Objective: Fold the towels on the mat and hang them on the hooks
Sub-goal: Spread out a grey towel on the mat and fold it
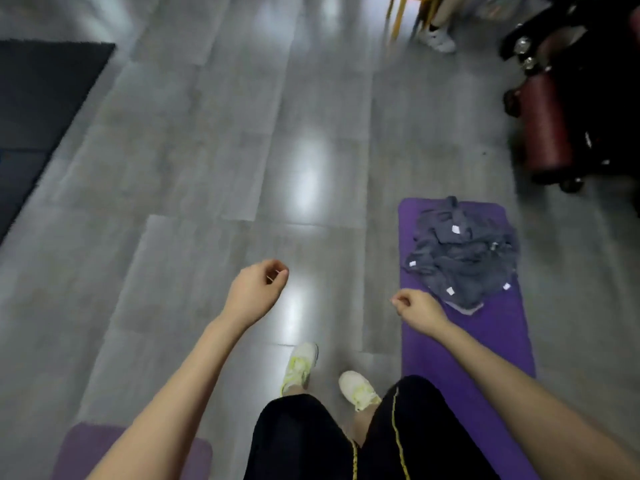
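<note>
Grey towels [462, 252] heaped on purple mat [426, 362], right of frame; left hand [258, 289] over tiled floor [207, 168], right hand [419, 310] over mat edge; both loosely curled, empty

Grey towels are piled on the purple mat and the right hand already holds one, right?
No. The grey towels are piled on the purple mat, but the right hand holds nothing: the head view shows it loosely curled and empty, short of the pile.
</note>
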Tool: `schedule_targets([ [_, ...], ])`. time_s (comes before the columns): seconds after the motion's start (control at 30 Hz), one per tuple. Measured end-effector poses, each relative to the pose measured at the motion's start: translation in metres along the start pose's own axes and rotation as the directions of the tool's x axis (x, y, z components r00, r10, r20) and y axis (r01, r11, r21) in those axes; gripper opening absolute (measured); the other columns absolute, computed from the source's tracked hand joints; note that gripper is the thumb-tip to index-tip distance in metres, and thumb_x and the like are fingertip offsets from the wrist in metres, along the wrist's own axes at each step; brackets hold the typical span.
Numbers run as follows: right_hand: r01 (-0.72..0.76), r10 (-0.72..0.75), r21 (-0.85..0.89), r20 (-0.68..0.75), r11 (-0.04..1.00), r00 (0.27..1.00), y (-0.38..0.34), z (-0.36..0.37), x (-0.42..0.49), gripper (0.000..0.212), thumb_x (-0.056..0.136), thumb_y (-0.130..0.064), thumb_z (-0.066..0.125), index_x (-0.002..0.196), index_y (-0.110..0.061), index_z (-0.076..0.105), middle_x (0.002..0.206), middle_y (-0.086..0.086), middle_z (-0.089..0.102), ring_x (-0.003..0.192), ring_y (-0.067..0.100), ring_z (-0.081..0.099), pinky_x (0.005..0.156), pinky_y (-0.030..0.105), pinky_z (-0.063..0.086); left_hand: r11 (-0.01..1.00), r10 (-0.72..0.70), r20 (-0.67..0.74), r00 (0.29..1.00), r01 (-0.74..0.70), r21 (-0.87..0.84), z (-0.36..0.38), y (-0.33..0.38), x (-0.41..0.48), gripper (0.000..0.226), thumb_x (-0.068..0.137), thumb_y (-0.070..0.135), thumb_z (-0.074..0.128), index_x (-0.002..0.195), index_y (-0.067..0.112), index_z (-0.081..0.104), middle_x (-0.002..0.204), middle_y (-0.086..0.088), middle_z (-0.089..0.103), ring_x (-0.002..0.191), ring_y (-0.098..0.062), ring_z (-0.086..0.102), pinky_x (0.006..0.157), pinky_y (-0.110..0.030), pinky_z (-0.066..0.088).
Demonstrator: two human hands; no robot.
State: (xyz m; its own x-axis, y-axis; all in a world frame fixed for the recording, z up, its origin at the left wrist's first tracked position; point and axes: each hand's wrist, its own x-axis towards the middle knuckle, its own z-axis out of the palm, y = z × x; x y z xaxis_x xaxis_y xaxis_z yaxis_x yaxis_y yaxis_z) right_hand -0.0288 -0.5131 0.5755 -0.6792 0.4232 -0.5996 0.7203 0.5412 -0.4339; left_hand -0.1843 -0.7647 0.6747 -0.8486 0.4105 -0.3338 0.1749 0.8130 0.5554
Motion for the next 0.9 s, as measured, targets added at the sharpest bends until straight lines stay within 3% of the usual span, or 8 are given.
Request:
schedule_targets([
  [0.07,-0.103,0.113,0.104,-0.099,0.989,0.989,0.008,-0.001,-0.010,0.019,0.092,-0.023,0.054,0.097,-0.013,0.068,0.097,0.007,0.070,0.096,0.026,0.062,0.077,0.032,0.045,0.990,0.129,0.106,0.986,-0.135,0.051,0.000,0.022,0.035,0.013,0.091,0.024,0.054,0.091,0.019,0.066,0.082,0.006,0.063,0.076,-0.012,0.057,0.066,-0.023,0.036],
  [0.17,-0.232,0.283,0.269,-0.166,0.935,0.945,0.031,0.009,-0.037,0.019,0.092,-0.019,0.054,0.098,-0.008,0.068,0.098,0.010,0.069,0.095,0.028,0.062,0.077,0.033,0.045,0.938,0.301,0.260,0.917,-0.335,0.095,0.015,0.057,0.067,0.013,0.091,0.023,0.052,0.090,0.019,0.065,0.081,0.004,0.065,0.076,-0.014,0.059,0.065,-0.024,0.038],
  [0.3,-0.358,0.494,0.478,-0.195,0.802,0.847,0.082,0.037,-0.079,0.014,0.090,-0.021,0.054,0.087,-0.013,0.066,0.095,0.010,0.070,0.092,0.031,0.064,0.079,0.038,0.051,0.878,0.414,0.408,0.814,-0.475,0.055,0.064,0.105,0.081,0.011,0.091,0.023,0.052,0.089,0.020,0.063,0.084,0.000,0.068,0.078,-0.019,0.061,0.070,-0.029,0.045],
  [0.4,-0.429,0.610,0.546,-0.200,0.719,0.767,0.115,0.047,-0.114,0.017,0.093,-0.021,0.052,0.097,-0.013,0.066,0.101,0.009,0.069,0.096,0.029,0.063,0.080,0.036,0.049,0.830,0.462,0.507,0.728,-0.556,0.042,0.115,0.141,0.075,0.010,0.090,0.022,0.053,0.087,0.022,0.063,0.085,-0.003,0.069,0.081,-0.022,0.063,0.077,-0.034,0.050],
  [0.5,-0.472,0.679,0.582,-0.200,0.662,0.706,0.148,0.056,-0.137,0.020,0.095,-0.022,0.048,0.102,-0.015,0.065,0.105,0.006,0.068,0.097,0.026,0.062,0.080,0.035,0.050,0.761,0.503,0.579,0.642,-0.646,0.055,0.165,0.173,0.060,0.011,0.090,0.022,0.053,0.087,0.021,0.063,0.079,-0.001,0.067,0.080,-0.024,0.063,0.074,-0.032,0.049],
  [0.67,-0.494,0.726,0.616,-0.195,0.614,0.659,0.204,0.062,-0.147,0.020,0.095,-0.020,0.046,0.102,-0.017,0.064,0.106,0.003,0.068,0.097,0.023,0.062,0.078,0.031,0.048,0.678,0.533,0.627,0.568,-0.730,0.086,0.237,0.209,0.044,0.011,0.090,0.020,0.053,0.088,0.017,0.063,0.070,-0.001,0.057,0.071,-0.022,0.055,0.064,-0.025,0.037],
  [0.9,-0.484,0.767,0.688,-0.169,0.541,0.618,0.263,0.067,-0.122,0.019,0.094,-0.020,0.046,0.101,-0.020,0.064,0.107,-0.001,0.068,0.097,0.021,0.062,0.078,0.031,0.050,0.557,0.565,0.650,0.508,-0.816,0.152,0.337,0.221,0.068,0.014,0.088,0.013,0.054,0.090,0.005,0.065,0.094,-0.015,0.063,0.084,-0.035,0.061,0.070,-0.034,0.045],
])
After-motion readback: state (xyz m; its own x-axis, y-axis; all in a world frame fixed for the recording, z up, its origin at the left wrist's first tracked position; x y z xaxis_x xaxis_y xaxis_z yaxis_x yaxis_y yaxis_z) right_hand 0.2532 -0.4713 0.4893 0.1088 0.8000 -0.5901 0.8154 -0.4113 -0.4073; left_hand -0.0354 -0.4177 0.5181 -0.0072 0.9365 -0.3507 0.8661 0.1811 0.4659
